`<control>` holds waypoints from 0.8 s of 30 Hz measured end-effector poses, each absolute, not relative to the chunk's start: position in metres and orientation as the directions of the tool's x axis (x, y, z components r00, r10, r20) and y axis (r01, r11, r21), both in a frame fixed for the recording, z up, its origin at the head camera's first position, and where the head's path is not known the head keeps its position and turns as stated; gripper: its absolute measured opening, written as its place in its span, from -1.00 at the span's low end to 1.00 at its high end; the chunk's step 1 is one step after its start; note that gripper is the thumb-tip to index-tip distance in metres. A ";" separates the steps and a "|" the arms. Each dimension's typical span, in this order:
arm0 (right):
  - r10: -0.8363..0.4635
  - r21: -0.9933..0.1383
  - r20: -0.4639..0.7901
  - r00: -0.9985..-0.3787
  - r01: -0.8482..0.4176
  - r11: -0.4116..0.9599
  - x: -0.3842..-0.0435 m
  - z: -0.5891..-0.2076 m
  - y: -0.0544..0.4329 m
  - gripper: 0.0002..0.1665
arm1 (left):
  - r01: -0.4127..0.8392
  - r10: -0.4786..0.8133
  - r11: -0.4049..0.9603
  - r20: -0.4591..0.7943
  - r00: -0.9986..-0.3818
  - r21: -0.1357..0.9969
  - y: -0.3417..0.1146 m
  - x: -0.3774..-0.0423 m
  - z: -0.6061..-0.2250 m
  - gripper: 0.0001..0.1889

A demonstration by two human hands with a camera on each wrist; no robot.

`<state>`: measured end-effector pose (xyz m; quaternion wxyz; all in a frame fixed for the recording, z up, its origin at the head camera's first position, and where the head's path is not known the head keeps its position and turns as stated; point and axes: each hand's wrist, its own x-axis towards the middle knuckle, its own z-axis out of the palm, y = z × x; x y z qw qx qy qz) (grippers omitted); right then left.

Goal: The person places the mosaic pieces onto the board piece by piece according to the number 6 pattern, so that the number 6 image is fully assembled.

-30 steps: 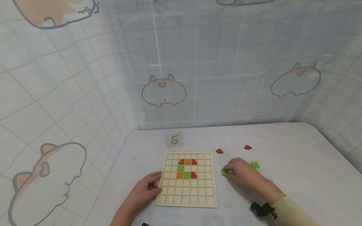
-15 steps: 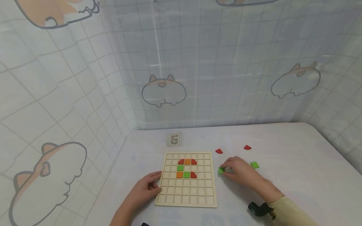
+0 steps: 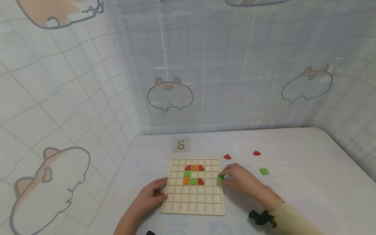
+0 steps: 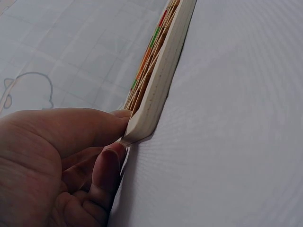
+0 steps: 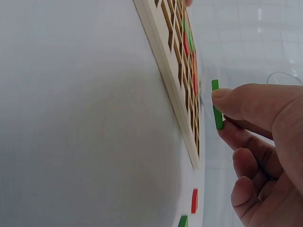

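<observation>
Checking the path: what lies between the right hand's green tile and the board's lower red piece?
Only the board, its cells unfilled there, in the head view.

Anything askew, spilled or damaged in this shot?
Nothing looks spilled or damaged. The only slight oddity is the card beyond the board: it looks wavy rather than flat. Two red pieces and a green square lie loose to the board's right, which seems ordinary mid-work, as the right hand pinches another green tile.

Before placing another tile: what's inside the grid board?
Three red quarter-circles, two orange squares and two green squares. The green tile in the right hand hides part of the board at its right edge in the head view; what's beneath can't be seen.
</observation>
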<state>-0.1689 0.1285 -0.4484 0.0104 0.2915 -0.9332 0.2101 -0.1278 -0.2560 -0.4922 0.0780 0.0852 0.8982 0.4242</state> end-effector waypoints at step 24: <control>-0.638 -0.394 0.131 -0.758 -0.631 0.669 -0.165 -0.455 0.089 -0.74 | 0.082 0.217 0.625 -0.072 -0.974 0.776 -0.256 -0.130 -0.495 -0.36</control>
